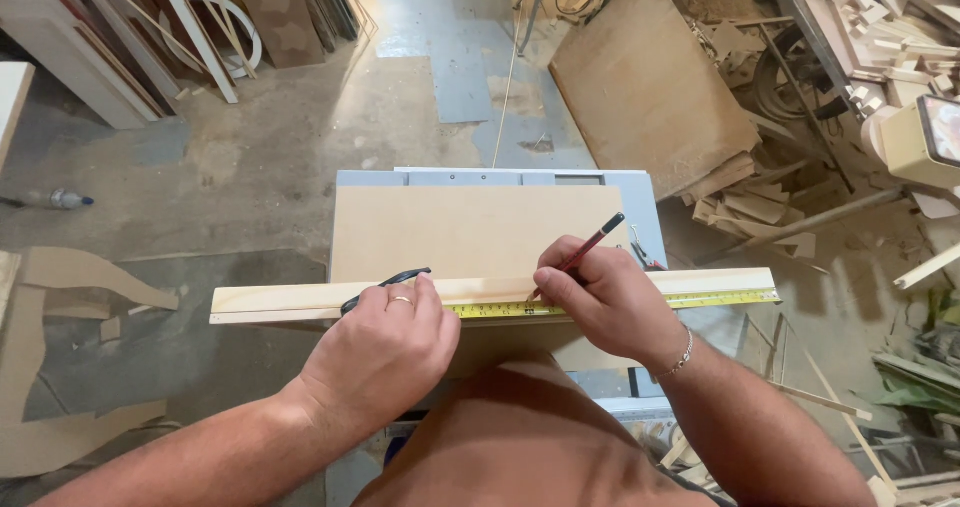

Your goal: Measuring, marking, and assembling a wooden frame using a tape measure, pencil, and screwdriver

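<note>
Left hand [385,352], lower middle of frame, fingers curled, presses tape [600,305] case down on strip [280,302]. Right hand [605,302] just right of it, closed around pencil [590,251], tip touching strip. Yellow tape lies along strip, runs right. Strip lies across board [470,232] on bench [645,202], middle of frame. Scrap wood [740,192] upper right, bottle [62,200] on floor far left.

wood strip [300,300] across board [470,232] | tape measure [700,298] on strip | board on table [645,207]
</note>
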